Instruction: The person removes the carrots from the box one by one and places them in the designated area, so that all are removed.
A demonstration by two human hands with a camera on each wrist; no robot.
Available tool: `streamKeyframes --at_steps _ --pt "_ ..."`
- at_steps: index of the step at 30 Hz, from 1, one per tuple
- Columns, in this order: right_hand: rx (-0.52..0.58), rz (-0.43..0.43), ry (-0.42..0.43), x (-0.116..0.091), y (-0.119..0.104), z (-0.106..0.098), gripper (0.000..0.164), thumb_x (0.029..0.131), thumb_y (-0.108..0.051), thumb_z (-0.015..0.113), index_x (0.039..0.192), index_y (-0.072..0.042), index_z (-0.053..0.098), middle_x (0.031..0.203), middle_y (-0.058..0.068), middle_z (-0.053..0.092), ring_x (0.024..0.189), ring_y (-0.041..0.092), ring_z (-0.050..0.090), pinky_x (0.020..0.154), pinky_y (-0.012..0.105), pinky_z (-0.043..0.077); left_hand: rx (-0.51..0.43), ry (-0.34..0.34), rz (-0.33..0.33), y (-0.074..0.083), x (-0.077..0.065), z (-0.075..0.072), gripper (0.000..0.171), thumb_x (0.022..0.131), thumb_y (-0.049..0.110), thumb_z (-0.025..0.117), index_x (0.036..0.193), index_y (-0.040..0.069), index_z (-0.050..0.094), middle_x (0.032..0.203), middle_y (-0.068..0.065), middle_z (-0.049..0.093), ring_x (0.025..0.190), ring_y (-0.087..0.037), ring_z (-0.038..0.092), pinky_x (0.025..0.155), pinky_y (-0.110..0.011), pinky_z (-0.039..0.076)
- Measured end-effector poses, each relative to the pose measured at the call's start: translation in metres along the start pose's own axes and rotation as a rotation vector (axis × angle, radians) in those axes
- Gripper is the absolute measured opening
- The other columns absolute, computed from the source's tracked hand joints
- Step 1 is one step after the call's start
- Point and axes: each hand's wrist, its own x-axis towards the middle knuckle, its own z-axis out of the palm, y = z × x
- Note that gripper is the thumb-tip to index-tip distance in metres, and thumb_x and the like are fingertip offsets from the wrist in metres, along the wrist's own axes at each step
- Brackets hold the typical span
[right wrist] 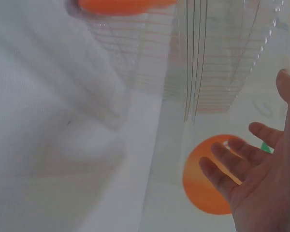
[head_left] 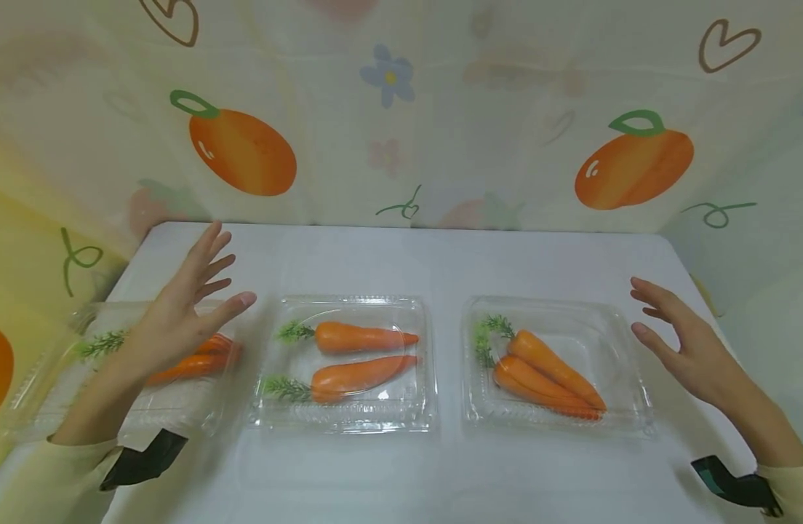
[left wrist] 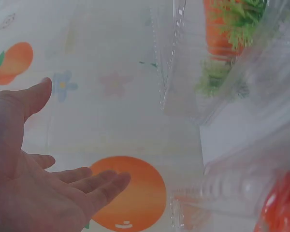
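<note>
Head view, left hand (head_left: 179,309) over left carrot box (head_left: 41,393), apart

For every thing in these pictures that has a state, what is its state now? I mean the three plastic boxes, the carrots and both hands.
left box: lid shut, holds carrots, partly hidden behind the left hand
middle box: lid shut, two carrots inside
right box: lid shut, a bunch of carrots inside
left hand: open, fingers spread, above the left box, holds nothing
right hand: open, fingers straight, beside the right box, holds nothing
</note>
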Motion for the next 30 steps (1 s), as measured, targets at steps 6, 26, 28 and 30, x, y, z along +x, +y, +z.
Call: streamKeyframes --at_steps 6,26,28,30 --pt "-0.030 0.013 -0.017 -0.003 -0.005 0.003 0.072 0.091 -0.009 0.065 0.154 -0.020 0.033 0.145 0.019 0.045 0.118 0.019 0.047 0.100 0.015 0.038 -0.041 -0.020 0.030 0.008 -0.005 0.012 0.098 0.090 0.003 0.069 0.158 0.032 0.004 0.162 -0.012 0.019 0.139 -0.038 0.033 0.095 -0.003 0.035" --pt "0.035 0.073 -0.057 -0.014 -0.014 0.010 0.076 0.092 -0.011 0.064 0.156 -0.023 0.026 0.157 0.016 0.030 0.123 0.055 0.039 0.085 0.080 0.031 -0.095 -0.043 0.116 0.030 -0.012 0.037 0.099 0.088 -0.003 0.068 0.158 0.031 0.008 0.161 -0.008 0.023 0.141 -0.023 0.034 0.103 -0.008 0.033" --pt "0.052 0.065 -0.050 -0.015 -0.015 0.011 0.076 0.092 -0.010 0.064 0.156 -0.023 0.025 0.156 0.017 0.031 0.128 0.052 0.037 0.090 0.080 0.028 -0.097 -0.037 0.118 0.031 -0.011 0.039 0.099 0.087 -0.003 0.069 0.158 0.031 0.008 0.161 -0.007 0.023 0.140 -0.027 0.034 0.103 -0.008 0.033" --pt "0.067 0.064 -0.039 -0.016 -0.015 0.012 0.077 0.092 -0.010 0.064 0.157 -0.023 0.024 0.156 0.016 0.031 0.139 0.038 0.032 0.096 0.079 0.023 -0.102 -0.031 0.123 0.032 -0.010 0.040 0.099 0.087 -0.002 0.069 0.158 0.031 0.009 0.160 -0.007 0.024 0.140 -0.030 0.034 0.103 -0.008 0.033"
